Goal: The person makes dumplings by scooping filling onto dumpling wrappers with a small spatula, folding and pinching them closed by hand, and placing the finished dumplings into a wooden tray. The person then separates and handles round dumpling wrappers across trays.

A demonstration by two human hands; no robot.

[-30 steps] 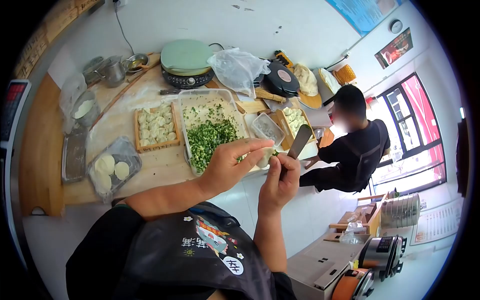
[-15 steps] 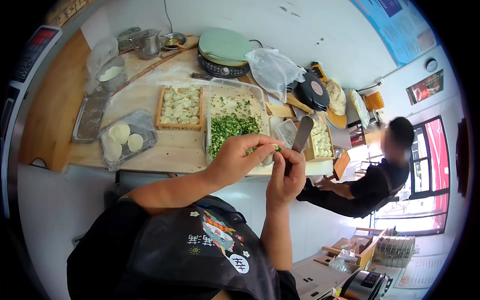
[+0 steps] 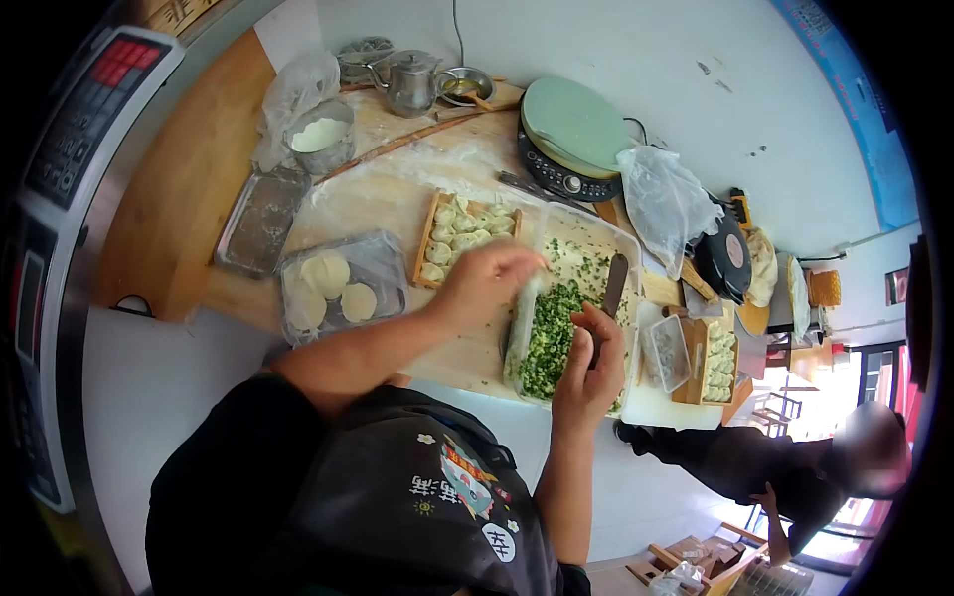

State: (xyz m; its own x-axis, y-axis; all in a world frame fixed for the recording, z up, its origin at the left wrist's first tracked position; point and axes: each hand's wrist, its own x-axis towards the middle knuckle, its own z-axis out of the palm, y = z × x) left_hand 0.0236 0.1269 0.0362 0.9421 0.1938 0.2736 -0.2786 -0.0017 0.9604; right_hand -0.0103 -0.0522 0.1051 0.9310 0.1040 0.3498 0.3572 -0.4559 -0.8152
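My left hand (image 3: 485, 285) is smeared by motion beside the front edge of a wooden tray of dumplings (image 3: 467, 233); whether its fingers hold anything cannot be made out. A metal filling spatula (image 3: 614, 286) stands blade up in my closed right hand (image 3: 593, 370). Below and behind that hand lies chopped green filling (image 3: 556, 338) in a clear plastic bin (image 3: 636, 253). Several round dough wrappers (image 3: 358, 302) rest on a plastic-covered tray (image 3: 390, 268) to the left.
A second wooden box of dumplings (image 3: 719, 363) and a small clear container (image 3: 666, 353) stand at right. Behind are a green-lidded electric griddle (image 3: 571, 124), a metal kettle (image 3: 410, 84) and a flour bowl (image 3: 320, 139). Another person (image 3: 775, 467) is at far right.
My hands, together at a green-filled wrapper before, are now apart. The left has moved toward the dumpling tray, while the right keeps the spatula. The view has turned left.
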